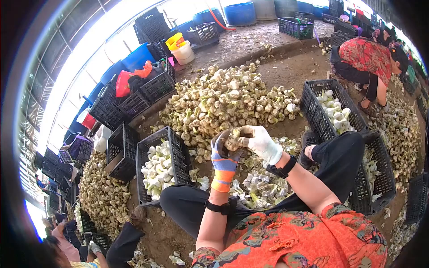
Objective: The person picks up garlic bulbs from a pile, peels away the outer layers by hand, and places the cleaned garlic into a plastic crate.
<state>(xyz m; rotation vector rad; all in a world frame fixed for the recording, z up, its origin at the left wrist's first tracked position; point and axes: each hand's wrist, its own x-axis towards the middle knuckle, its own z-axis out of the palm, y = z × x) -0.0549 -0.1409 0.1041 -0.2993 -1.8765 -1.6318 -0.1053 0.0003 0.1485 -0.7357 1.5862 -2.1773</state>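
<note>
My left hand point(223, 163), in an orange, blue and dark glove, is closed around a dirt-covered garlic bulb point(233, 140). From the other side my right hand point(263, 144), in a white glove, grips the same bulb with its fingertips. Beyond both hands rises a large heap of unpeeled garlic point(223, 100). Loose garlic skins point(259, 190) lie on the ground between my legs. To my left is a black crate point(179, 152) with white, cleaned garlic bulbs point(157, 169) in it. Another black crate point(315, 114), to the right, holds more white bulbs point(335, 111).
By my right knee stands a further black crate point(382, 174). A co-worker point(368, 58) bends over garlic at the upper right; another person point(85, 254) sits at the lower left near a garlic pile point(105, 192). Stacked crates point(107, 107), a white bucket point(183, 53) and blue tubs point(240, 14) line the back.
</note>
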